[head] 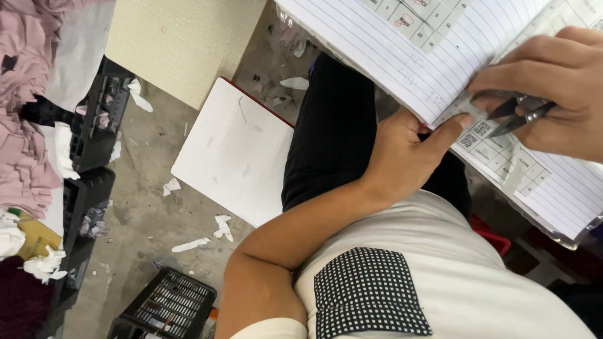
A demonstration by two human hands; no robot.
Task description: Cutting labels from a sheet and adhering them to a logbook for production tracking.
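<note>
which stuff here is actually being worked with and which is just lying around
In use:
- lined notebook
- small snips, in the right hand
- left hand, thumb on the page edge

Lying about:
- white board
- black crates
- pink fabric pile
- paper scraps on the floor

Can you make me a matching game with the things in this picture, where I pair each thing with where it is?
Things:
1. small snips
2. lined notebook
3. white board
4. black crate

Places:
A. on the floor at the bottom of the picture
B. lying flat beside the person's dark trouser leg
C. in the right hand
D. open on the lap, its page edge pinched by the left hand

Pairs: 1-C, 2-D, 3-B, 4-A
</note>
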